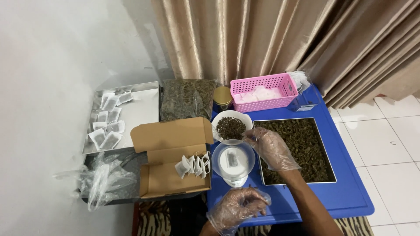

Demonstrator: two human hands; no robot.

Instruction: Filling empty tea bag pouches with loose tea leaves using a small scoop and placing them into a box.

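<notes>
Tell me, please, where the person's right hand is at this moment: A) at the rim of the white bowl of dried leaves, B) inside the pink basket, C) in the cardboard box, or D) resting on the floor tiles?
A: the gloved right hand has its fingertips at the near rim of the white bowl of dried leaves, just above the small scale.

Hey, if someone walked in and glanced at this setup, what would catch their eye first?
Probably the bright blue table with the metal tray of dried leaves on it, and the pink basket behind. Next, the gloved right hand reaching to the white bowl of leaves above a small scale, with the gloved left hand nearer the viewer. On the left, an open cardboard box holds filled tea bags.
</notes>
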